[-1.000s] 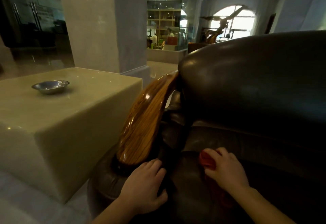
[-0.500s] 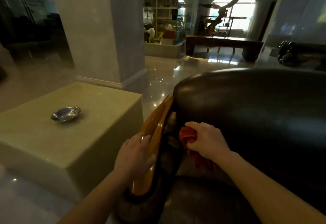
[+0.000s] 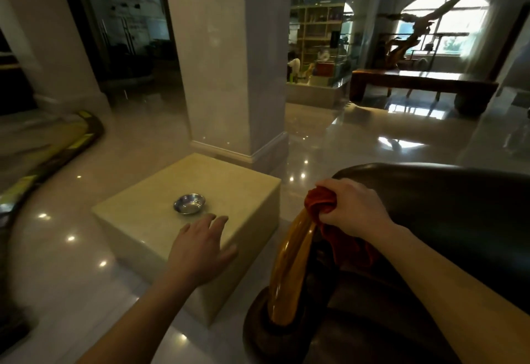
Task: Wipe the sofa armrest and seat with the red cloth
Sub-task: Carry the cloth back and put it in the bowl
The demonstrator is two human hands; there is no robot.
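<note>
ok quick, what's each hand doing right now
Left hand: open, holding nothing, over the block.
Right hand: closed on the red cloth.

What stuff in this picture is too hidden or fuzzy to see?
- Sofa, head view: its seat is mostly hidden by the right hand and arm, and cut off by the frame edges.
- Red cloth: bunched, partly covered by that hand.
- Left hand: whether it touches the stone block is unclear.
- Far shelves: contents too small.

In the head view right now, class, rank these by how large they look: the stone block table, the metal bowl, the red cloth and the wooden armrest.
1. stone block table
2. wooden armrest
3. red cloth, partly hidden in the right hand, so less sure
4. metal bowl, though it sits farther from the camera
</note>
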